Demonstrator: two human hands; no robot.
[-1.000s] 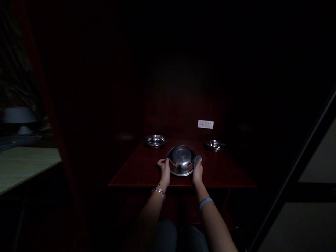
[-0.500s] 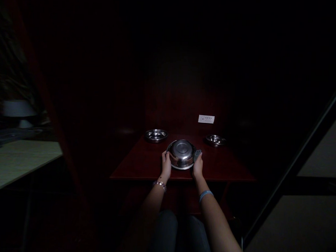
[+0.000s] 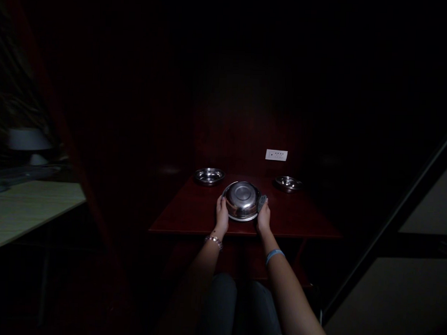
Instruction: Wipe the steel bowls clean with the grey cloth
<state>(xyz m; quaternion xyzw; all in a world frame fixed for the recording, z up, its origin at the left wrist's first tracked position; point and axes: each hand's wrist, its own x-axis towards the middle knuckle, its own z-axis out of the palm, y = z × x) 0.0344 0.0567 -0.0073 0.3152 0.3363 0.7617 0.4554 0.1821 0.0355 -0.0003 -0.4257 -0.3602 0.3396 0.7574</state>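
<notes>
A shiny metal bowl [image 3: 242, 200] is upside down over the front middle of the dark red table [image 3: 185, 215], its base facing up. My left hand [image 3: 222, 214] grips its left rim, fingers closed along the edge. On the opposite side my right hand [image 3: 264, 217] holds the rim together with a grey cloth [image 3: 262, 202], which is bunched between the fingers and the metal. Whether the bowl touches the tabletop is hard to tell.
Two more metal bowls stand upright at the back: a wider bowl [image 3: 209, 176] on the left and a smaller bowl [image 3: 288, 183] on the right. A white socket panel [image 3: 276, 155] is on the rear wall. At far left are a pale tabletop [image 3: 35, 205] and a lamp [image 3: 29, 140].
The view has shifted slightly, so everything sits a little higher in it. Both hands keep their hold on the upturned bowl, and the cloth in my right hand has changed shape a little.
</notes>
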